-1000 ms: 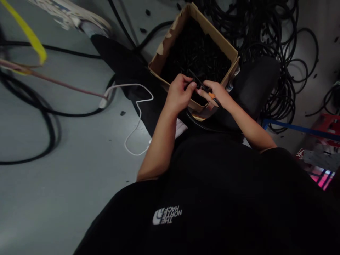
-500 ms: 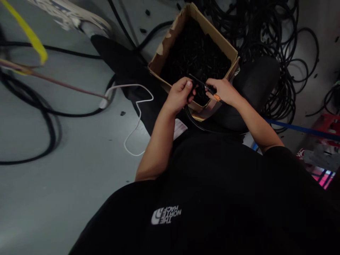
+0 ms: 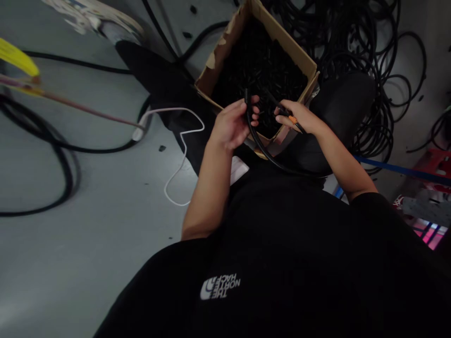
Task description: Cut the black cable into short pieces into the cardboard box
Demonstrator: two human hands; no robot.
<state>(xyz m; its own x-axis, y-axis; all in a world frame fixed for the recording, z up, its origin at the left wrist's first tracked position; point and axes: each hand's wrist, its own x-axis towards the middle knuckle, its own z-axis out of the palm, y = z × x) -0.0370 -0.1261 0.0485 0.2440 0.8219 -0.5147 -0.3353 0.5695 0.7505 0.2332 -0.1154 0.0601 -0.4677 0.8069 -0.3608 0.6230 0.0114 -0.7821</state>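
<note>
The end of a black cable (image 3: 262, 146) is held in my left hand (image 3: 234, 123), thumb against it, with some fingers loosely spread. Its tip points up over the box, and the rest curves down and right across the lap. My right hand (image 3: 299, 116) is closed around a slim dark hand tool (image 3: 294, 121) with orange on its handle; the exact kind is unclear. The tool's front end points up and left, apart from the cable. Both hands are over the near side of a cardboard box (image 3: 220, 44) filled with small black pieces (image 3: 262, 63).
Black cables lie in a large tangled pile (image 3: 373, 47) at upper right. More cable (image 3: 66, 173) loops across the grey floor at left, near a white cord (image 3: 176, 176) and a yellow strap (image 3: 17, 58). A blue strap (image 3: 405, 166) stretches at right.
My right hand's tool has drawn back from the cable at my left hand. My left hand has opened somewhat, and the cable end now stands clearly upward.
</note>
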